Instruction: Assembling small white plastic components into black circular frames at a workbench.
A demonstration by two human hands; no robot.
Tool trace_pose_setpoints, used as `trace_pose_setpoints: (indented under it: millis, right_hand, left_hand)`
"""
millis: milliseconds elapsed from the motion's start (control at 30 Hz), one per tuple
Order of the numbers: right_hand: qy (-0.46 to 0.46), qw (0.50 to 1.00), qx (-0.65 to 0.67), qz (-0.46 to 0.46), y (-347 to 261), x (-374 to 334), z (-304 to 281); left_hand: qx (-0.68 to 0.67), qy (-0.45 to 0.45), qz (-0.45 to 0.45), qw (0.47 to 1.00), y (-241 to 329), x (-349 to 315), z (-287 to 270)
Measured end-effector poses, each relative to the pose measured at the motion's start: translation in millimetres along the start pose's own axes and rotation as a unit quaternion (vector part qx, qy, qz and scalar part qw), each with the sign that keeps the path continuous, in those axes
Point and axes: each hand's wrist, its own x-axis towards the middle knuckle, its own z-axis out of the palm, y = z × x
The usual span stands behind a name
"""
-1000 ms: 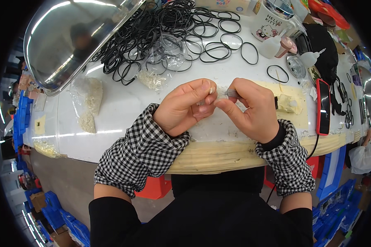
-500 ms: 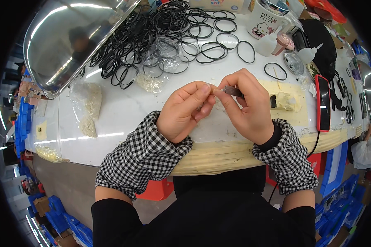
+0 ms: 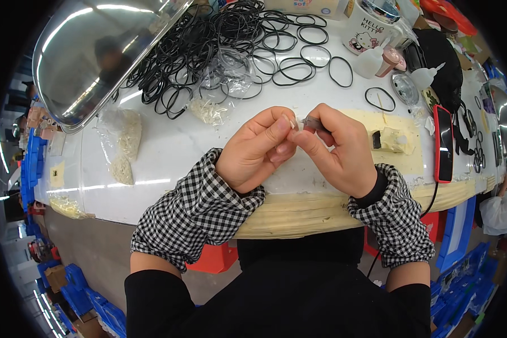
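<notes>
Above the table's front edge, my left hand (image 3: 257, 151) and my right hand (image 3: 342, 152) meet at their fingertips. Between my left thumb and forefinger is a tiny pale piece (image 3: 294, 121), too small to make out. A flat dark grey metal tool (image 3: 316, 124), looking like a short blade, sits in the pinch of my right hand. Its tip points left at the pale piece; whether they touch cannot be made out. A clear bag of small cream-coloured bits (image 3: 127, 138) lies to the left. Another such bag (image 3: 211, 110) rests just beyond my left hand.
Black rubber rings (image 3: 194, 53) lie heaped at the back, beside a large shiny metal tray (image 3: 104, 56). To the right are a white mug (image 3: 366, 34), small squeeze bottles (image 3: 368, 63), a lump on yellow sheeting (image 3: 397, 141) and a red-cased phone (image 3: 444, 143) with a cable.
My left fingertips have opened slightly and the pale piece now shows between them. My right hand has shifted slightly down, still gripping the metal tool.
</notes>
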Motion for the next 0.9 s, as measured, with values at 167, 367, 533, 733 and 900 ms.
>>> trace_pose_setpoints:
  millis: [167, 367, 533, 733, 900]
  right_hand:
    - [0.01, 1.0, -0.009, -0.01, 2.7, -2.6, 6.4]
    - [0.002, 1.0, -0.001, 0.004, 1.6, -3.1, 7.1]
    - [0.0, 1.0, -0.007, 0.001, 0.7, -3.6, 6.1]
    - [-0.01, 1.0, -0.007, -0.005, -0.6, -3.0, 4.6]
    - [-0.028, 0.999, 0.012, -0.008, 1.1, -2.9, 2.7]
  left_hand:
    - [-0.001, 0.0, 0.0, 1.0, -1.3, -0.2, 0.9]
    - [0.017, -0.014, 0.003, 1.0, -1.2, -0.4, -0.8]
    - [0.015, -0.016, 0.01, 1.0, -2.8, 0.2, -0.8]
    - [0.02, -0.028, 0.023, 0.999, -3.6, 0.4, -1.7]
    - [0.013, -0.017, 0.003, 1.0, -1.3, 0.3, 0.1]
